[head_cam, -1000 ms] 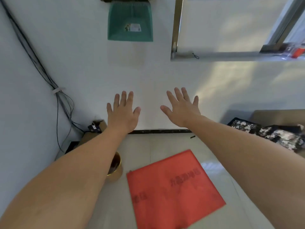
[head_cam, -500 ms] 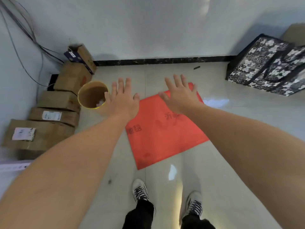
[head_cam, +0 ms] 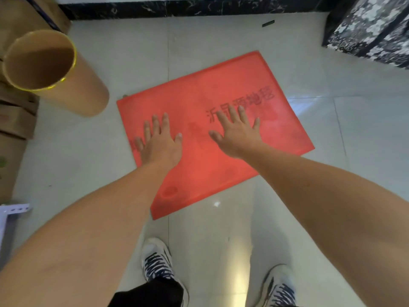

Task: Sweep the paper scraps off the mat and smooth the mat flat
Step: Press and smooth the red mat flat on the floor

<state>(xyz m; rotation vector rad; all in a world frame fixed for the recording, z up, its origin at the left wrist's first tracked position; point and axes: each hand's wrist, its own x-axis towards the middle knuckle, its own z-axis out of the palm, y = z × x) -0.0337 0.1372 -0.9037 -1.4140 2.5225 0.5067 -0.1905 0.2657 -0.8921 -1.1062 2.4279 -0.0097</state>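
A red mat (head_cam: 221, 169) with dark printed characters lies flat and skewed on the pale tiled floor. I see no paper scraps on it. My left hand (head_cam: 159, 142) is stretched out over the mat's left part, palm down, fingers spread, holding nothing. My right hand (head_cam: 238, 134) reaches over the mat's middle, also palm down with fingers apart and empty. Whether either palm touches the mat cannot be told.
A tall tan bin (head_cam: 53, 72) with a yellow rim stands left of the mat, cardboard boxes (head_cam: 15, 120) behind it. A black-and-white patterned bag (head_cam: 371, 29) sits at the far right. A dark skirting (head_cam: 177, 6) marks the wall. My shoes (head_cam: 159, 264) stand below the mat.
The view has tipped down from the wall to the floor. Both hands have come down and forward over the red mat, still spread and empty.
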